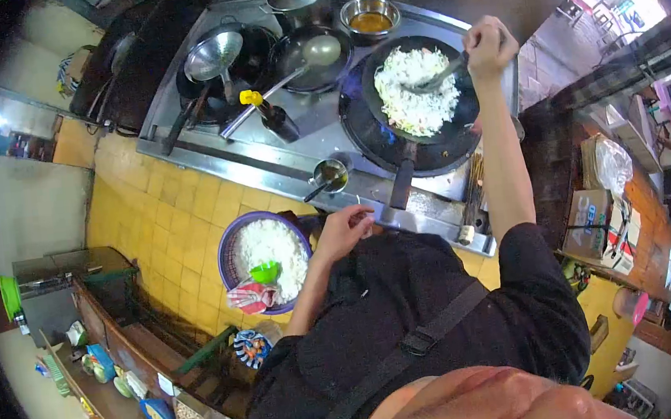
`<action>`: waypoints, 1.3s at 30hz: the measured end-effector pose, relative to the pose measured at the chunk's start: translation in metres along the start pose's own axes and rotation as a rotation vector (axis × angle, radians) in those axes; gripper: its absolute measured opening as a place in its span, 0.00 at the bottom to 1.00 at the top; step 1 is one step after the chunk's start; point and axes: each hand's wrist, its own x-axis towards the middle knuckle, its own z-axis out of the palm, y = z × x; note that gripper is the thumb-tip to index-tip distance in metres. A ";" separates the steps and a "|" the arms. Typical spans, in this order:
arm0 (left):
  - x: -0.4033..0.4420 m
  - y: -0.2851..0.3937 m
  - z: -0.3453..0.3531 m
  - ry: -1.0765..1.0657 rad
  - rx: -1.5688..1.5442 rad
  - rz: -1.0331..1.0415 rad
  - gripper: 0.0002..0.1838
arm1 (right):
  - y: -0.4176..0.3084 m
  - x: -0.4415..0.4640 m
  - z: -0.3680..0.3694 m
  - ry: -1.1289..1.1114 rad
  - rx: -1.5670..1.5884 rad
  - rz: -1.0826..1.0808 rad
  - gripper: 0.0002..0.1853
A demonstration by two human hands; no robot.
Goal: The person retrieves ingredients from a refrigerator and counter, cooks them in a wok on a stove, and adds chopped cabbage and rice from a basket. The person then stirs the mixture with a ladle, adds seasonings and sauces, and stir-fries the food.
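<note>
Right hand [491, 47] holds a stirring tool [439, 77] in the pan [465, 112] of rice [419, 108].
The pan is just left of that hand. Left hand [349, 231] has bent fingers near the pan's handle [403, 185]; cannot tell if it pinches anything.

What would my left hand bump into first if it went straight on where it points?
Your left hand would probably meet the stove's front edge, right beside it; the pan handle lies beyond, to the right. Height is hard to judge.
</note>
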 end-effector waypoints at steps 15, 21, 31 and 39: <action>0.041 -0.019 0.013 -0.117 0.075 0.029 0.15 | 0.025 -0.030 -0.011 -0.224 -0.264 0.054 0.14; 0.037 -0.020 0.017 -0.073 0.001 0.034 0.15 | -0.004 -0.040 -0.006 -0.095 -0.246 0.068 0.17; 0.031 -0.025 0.023 -0.096 -0.007 0.051 0.12 | 0.002 -0.042 0.005 -0.122 -0.540 -0.037 0.15; 0.019 -0.026 0.018 -0.076 0.172 0.196 0.12 | 0.002 -0.030 -0.015 -0.082 -0.298 -0.035 0.15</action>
